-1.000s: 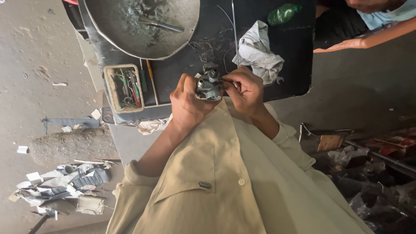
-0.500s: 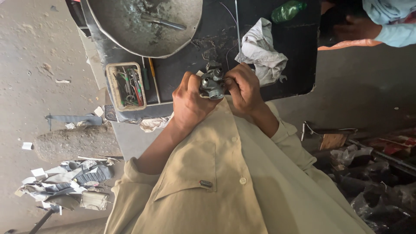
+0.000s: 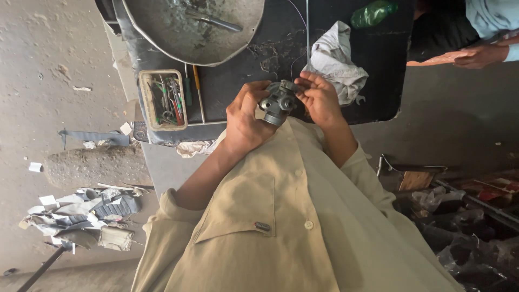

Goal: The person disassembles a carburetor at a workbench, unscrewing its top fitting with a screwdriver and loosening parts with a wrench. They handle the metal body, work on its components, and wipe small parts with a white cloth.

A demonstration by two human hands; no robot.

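I am holding the small grey metal carburetor [image 3: 277,104] tight in my left hand [image 3: 244,120] above the black table [image 3: 238,86], and my right hand [image 3: 320,98] is pinching its side, going slowly so nothing slips.

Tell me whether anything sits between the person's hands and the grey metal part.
Nothing visible does. The left hand grips the grey metal part from one side, and the right hand has its fingers on the other side, above the dark tray.
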